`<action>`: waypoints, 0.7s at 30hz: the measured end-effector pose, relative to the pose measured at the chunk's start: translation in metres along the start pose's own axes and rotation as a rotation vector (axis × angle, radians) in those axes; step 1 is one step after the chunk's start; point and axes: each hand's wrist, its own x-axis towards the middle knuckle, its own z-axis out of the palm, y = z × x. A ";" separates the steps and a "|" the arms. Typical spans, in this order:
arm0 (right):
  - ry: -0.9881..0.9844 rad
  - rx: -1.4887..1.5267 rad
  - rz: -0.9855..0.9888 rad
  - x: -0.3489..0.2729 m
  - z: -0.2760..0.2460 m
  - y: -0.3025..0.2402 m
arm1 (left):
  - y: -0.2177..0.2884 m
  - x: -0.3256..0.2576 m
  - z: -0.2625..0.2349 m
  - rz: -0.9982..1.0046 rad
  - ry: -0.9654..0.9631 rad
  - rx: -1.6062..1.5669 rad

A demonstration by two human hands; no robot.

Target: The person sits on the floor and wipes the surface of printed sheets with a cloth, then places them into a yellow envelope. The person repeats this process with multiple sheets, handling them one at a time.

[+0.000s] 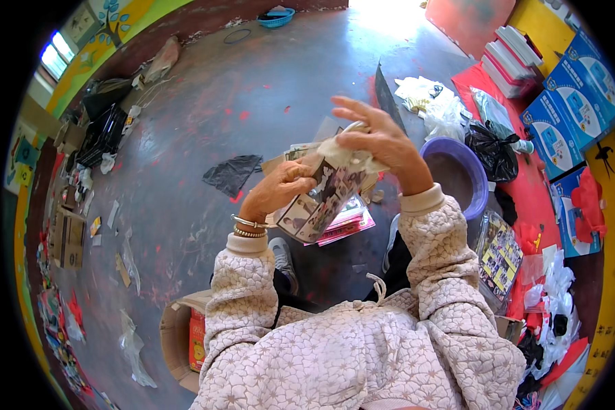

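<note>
In front of my body, a sheet printed with small photos (312, 213) is held up at a slant. My left hand (278, 191) pinches its left edge between thumb and fingers. A crumpled whitish cloth (352, 156) lies against the upper part of the sheet, in the grip of my right hand (379, 137), whose upper fingers stretch out to the left. Below the sheet, a stack of pink-edged booklets (348, 224) rests on the floor, partly covered from sight. More papers (295, 152) show behind my hands.
A purple basin (482, 195) stands to my right, beside a black plastic bag (493, 152) and white bags (439, 102). Blue boxes (572, 102) line the right wall. A black plastic piece (232, 175) lies left of my hands. An open cardboard box (176, 335) sits near my left side.
</note>
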 end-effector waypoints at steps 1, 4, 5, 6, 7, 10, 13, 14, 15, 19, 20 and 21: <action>-0.045 -0.032 0.045 0.003 0.000 0.009 | -0.002 0.003 0.004 0.002 0.002 -0.069; -0.042 -0.283 0.089 0.005 0.006 0.026 | -0.011 0.009 -0.002 -0.051 -0.124 0.056; -0.029 -0.395 0.137 0.004 0.007 0.030 | -0.016 0.010 -0.002 -0.037 -0.131 0.117; 0.027 -0.384 0.080 0.005 0.008 0.033 | -0.019 0.010 -0.002 -0.034 -0.109 0.151; 0.056 -0.412 0.085 0.006 0.008 0.034 | -0.022 0.009 -0.003 -0.031 -0.088 0.184; 0.141 -0.460 0.128 0.008 0.010 0.035 | -0.024 0.006 0.000 -0.096 -0.055 0.026; 0.265 -0.518 0.153 0.013 0.004 0.059 | -0.021 0.011 0.003 -0.107 -0.066 0.000; 0.347 -0.608 0.121 0.017 -0.008 0.075 | -0.022 0.012 0.003 -0.082 -0.061 0.030; 0.423 -0.691 0.091 0.020 -0.018 0.090 | -0.022 0.009 0.004 -0.067 -0.053 0.060; 0.791 -0.508 0.250 0.026 -0.076 0.107 | -0.020 -0.006 -0.009 -0.108 -0.018 -0.436; 0.831 -0.462 0.246 0.023 -0.082 0.100 | -0.023 -0.007 -0.011 -0.109 -0.004 -0.450; 0.858 -0.414 0.250 0.018 -0.080 0.086 | -0.025 -0.011 -0.010 -0.120 0.019 -0.470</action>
